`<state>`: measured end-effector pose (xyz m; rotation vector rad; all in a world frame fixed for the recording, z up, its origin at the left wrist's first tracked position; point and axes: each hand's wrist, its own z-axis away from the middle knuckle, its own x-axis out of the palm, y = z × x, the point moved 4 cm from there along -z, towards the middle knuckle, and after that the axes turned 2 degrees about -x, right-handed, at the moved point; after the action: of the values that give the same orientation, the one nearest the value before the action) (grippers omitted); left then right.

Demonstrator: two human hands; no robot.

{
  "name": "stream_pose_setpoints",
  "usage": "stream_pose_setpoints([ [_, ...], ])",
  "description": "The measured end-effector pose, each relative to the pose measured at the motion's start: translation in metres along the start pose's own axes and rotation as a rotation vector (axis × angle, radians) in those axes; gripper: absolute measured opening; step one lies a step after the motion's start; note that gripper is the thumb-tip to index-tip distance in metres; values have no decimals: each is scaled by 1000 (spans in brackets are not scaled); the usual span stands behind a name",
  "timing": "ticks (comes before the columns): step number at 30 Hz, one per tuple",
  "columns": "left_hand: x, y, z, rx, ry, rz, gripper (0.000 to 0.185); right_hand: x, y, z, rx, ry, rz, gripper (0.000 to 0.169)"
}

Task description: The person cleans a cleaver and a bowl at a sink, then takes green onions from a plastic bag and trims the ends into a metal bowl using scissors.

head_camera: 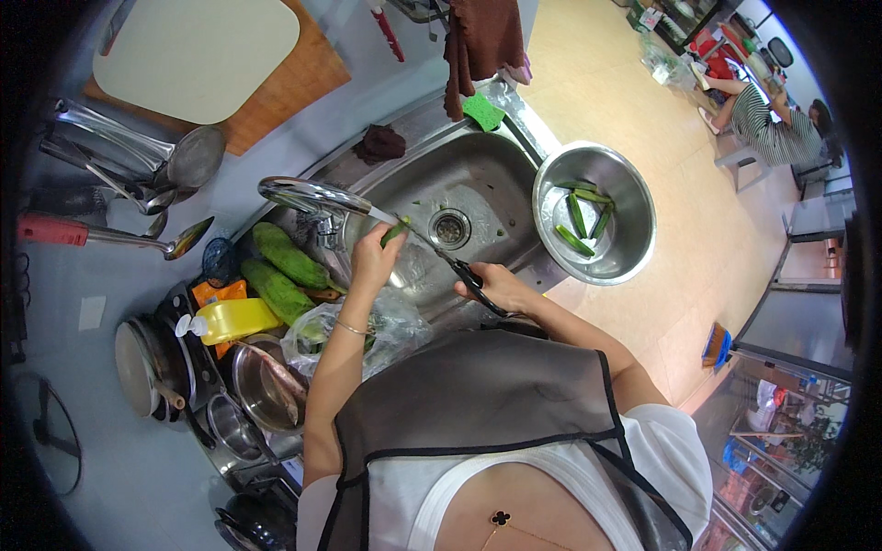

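Observation:
My left hand [374, 260] grips a slender green pod [394, 232], which looks like okra, just under the mouth of the chrome faucet [313, 191]. In my right hand [501, 286] are black-handled scissors [469, 277]. Their blades reach left across the sink toward the pod; whether they touch it is too small to tell. Below both hands lies the stainless steel sink [475, 172], with small green scraps around its drain [450, 229]. A steel bowl [642, 227] stands at the sink's right end, and several green pods [577, 215] lie in it.
Left of the sink are large green gourds [286, 255], a yellow bottle [241, 320], a plastic bag [396, 327] and a pan holding fish [275, 386]. A green sponge [484, 112] and brown cloth [486, 48] are at the far edge. Another person [765, 124] sits farther off.

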<state>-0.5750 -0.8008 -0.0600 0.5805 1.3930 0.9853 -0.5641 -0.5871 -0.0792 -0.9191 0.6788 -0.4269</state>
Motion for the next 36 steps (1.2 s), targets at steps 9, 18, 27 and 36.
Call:
stream_pose_setpoints([
  [9,6,-40,-4,-413,-75,781,24,-5,0,-8,10,228,141,60],
  [18,15,-36,-30,-444,302,1581,23,9,8,19,26,-10,-42,71],
  [27,26,-43,-44,-161,415,1461,20,23,-1,27,58,-261,-348,80],
  [36,42,-28,-38,-173,605,1332,20,40,-10,9,-32,-221,-561,71],
])
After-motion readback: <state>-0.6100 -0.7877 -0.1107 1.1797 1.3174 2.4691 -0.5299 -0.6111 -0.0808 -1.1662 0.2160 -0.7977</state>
